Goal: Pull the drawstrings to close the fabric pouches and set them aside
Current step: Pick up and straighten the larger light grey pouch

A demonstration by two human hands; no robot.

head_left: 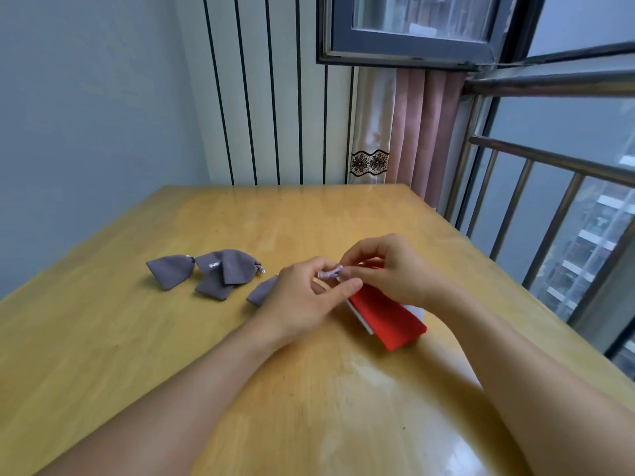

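A grey fabric drawstring pouch (263, 290) is held above the wooden worktop (137, 338); its pale cord (330, 272) is pinched between left hand (305, 297) and right hand (388, 269) fingers. No writing is legible.

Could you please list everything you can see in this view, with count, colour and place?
closed pouches: three, grey-purple, in a loose cluster on the table's left part, two overlapping
pouch being closed: one, grey-purple, under the left hand, its gathered neck between both hands
red item: one, red with a white layer showing at its edge, flat on the table under the right hand
table: one, yellow-brown wood, fills the lower view
curtain: one, pink and cream with a black lace band, behind the table's far right corner
railing: one, metal, along the window at right
left hand: one, holds the pouch
right hand: one, pinches the pouch's neck
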